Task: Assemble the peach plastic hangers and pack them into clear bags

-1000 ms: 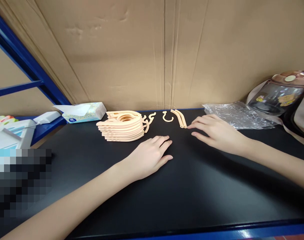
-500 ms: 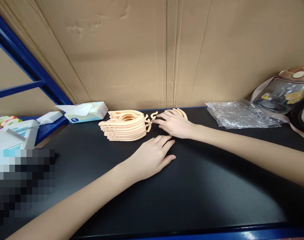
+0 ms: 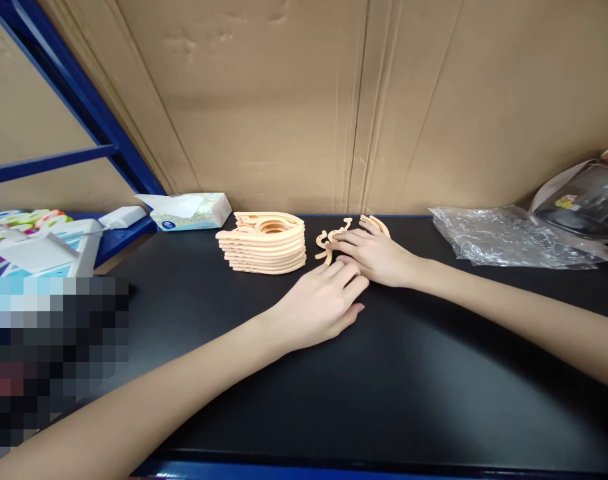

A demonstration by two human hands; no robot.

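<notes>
A neat stack of peach plastic folding hangers (image 3: 264,252) lies on the black table, left of both hands. To its right, several loose peach hook pieces (image 3: 324,239) lie against my right hand (image 3: 381,257). That hand rests over them with its fingers spread and pointing left, covering part of the pieces. More curved peach pieces (image 3: 380,225) show just behind it. My left hand (image 3: 329,300) is nearer to me, palm down, its fingers loosely bent and its thumb apart. Its fingertips reach close to the right hand and the hooks; nothing shows in its grasp.
A tissue pack (image 3: 191,211) sits at the back left beside a blue frame (image 3: 109,127). Crumpled clear plastic (image 3: 509,237) lies on the right, with a strapped bottle (image 3: 584,200) behind it. Cardboard (image 3: 284,120) stands along the back edge of the black table (image 3: 384,400).
The view has shifted, so things appear farther right. The hook pieces now lie farther from the stack, with a gap between. My left fingers have bent more and come closer to the right hand.
</notes>
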